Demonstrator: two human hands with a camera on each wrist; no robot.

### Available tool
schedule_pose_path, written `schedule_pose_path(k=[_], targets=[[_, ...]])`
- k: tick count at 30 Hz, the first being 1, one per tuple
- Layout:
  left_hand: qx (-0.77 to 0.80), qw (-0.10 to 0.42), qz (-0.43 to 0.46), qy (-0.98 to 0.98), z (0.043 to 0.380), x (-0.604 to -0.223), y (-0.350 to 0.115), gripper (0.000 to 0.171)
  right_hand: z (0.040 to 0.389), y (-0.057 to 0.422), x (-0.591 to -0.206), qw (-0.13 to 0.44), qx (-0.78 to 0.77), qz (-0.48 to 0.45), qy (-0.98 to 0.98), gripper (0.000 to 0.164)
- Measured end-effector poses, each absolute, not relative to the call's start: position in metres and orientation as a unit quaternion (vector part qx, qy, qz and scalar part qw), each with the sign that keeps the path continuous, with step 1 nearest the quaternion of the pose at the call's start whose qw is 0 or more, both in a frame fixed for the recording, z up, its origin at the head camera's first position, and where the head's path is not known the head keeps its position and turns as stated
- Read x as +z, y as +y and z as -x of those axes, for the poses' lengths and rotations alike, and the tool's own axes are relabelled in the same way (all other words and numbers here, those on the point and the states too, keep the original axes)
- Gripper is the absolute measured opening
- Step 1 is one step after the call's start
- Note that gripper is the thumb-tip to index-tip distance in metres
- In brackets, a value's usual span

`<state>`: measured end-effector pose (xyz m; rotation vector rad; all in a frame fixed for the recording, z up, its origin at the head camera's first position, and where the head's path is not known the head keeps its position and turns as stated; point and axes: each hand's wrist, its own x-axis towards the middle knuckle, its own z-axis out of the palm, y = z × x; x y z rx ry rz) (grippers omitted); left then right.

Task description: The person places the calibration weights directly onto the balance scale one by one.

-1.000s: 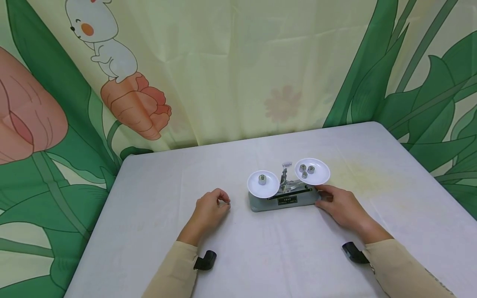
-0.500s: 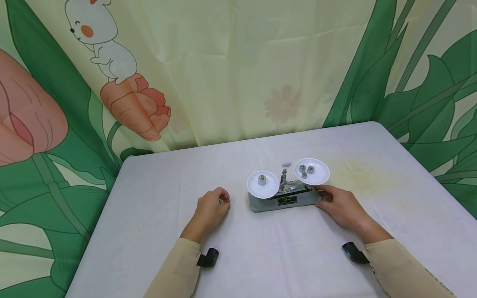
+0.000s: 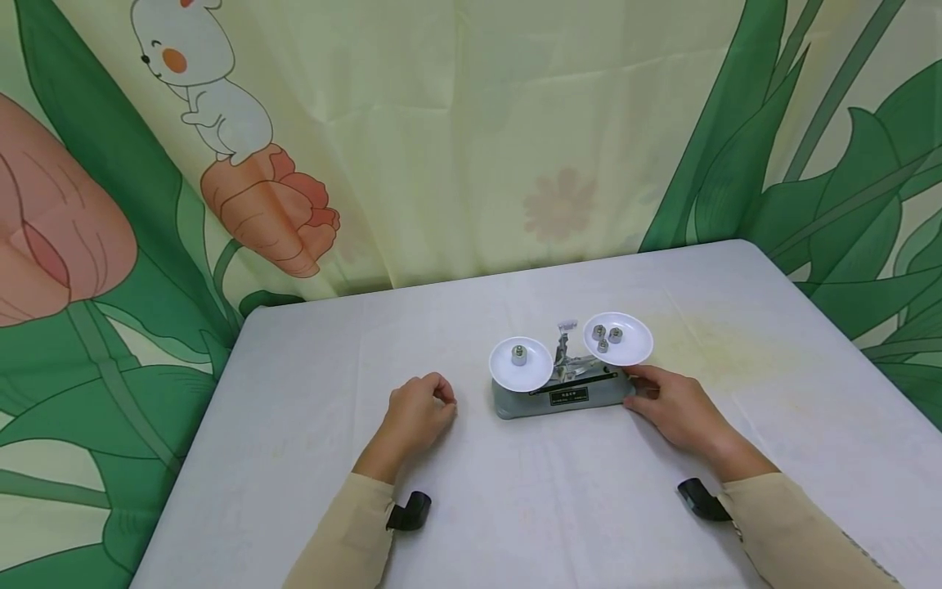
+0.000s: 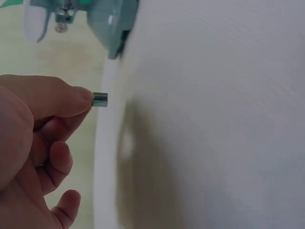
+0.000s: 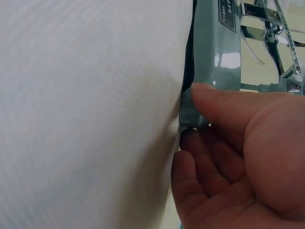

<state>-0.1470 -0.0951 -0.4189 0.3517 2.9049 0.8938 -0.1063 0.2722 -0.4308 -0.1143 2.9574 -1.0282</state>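
Note:
A balance scale [image 3: 567, 399] with a grey-green base and two white pans stands on the table. One metal weight [image 3: 518, 355] sits on its left pan [image 3: 508, 378]; three more weights [image 3: 615, 334] lie on the right pan [image 3: 633, 352], which is higher. To the left of the scale, my left hand [image 3: 419, 411] pinches a small shiny metal cylinder, like a weight [image 4: 100, 99], between thumb and finger, above the cloth. My right hand [image 3: 673, 406] grips the right end of the base, thumb on its front face [image 5: 205, 57] in the right wrist view.
A white cloth [image 3: 294, 393] with a faint yellow stain covers the table. Behind it hangs a printed curtain [image 3: 471, 147] with plants and a rabbit on a carrot. Each wrist carries a black camera mount [image 3: 409, 511].
My left hand has turned slightly, so the cylinder's tip that showed at its fingertips is hidden from the head view. The right hand and the scale stay put.

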Motion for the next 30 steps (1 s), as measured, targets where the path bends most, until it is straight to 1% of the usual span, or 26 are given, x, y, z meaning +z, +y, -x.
schedule_pose_path(k=[7, 13, 16, 23, 30], targets=[[0.313, 0.04, -0.152, 0.937, 0.141, -0.389, -0.092, 0.015, 0.106, 0.273, -0.431, 0.004, -0.329, 0.038, 0.944, 0.051], [0.327, 0.039, -0.184, 0.926, 0.143, -0.363, -0.086, 0.014, 0.106, 0.273, -0.431, 0.006, -0.33, 0.036, 0.943, 0.051], [0.33, 0.03, -0.205, 0.921, 0.144, -0.35, -0.08, 0.014, 0.105, 0.273, -0.431, 0.005, -0.331, 0.038, 0.943, 0.051], [0.288, 0.016, -0.286, 0.914, 0.148, -0.323, -0.05, 0.011, 0.106, 0.273, -0.431, 0.001, -0.332, 0.042, 0.942, 0.05], [0.239, -0.022, -0.358, 0.902, 0.154, -0.304, -0.017, 0.011, 0.107, 0.273, -0.431, 0.005, -0.333, 0.039, 0.942, 0.051]])
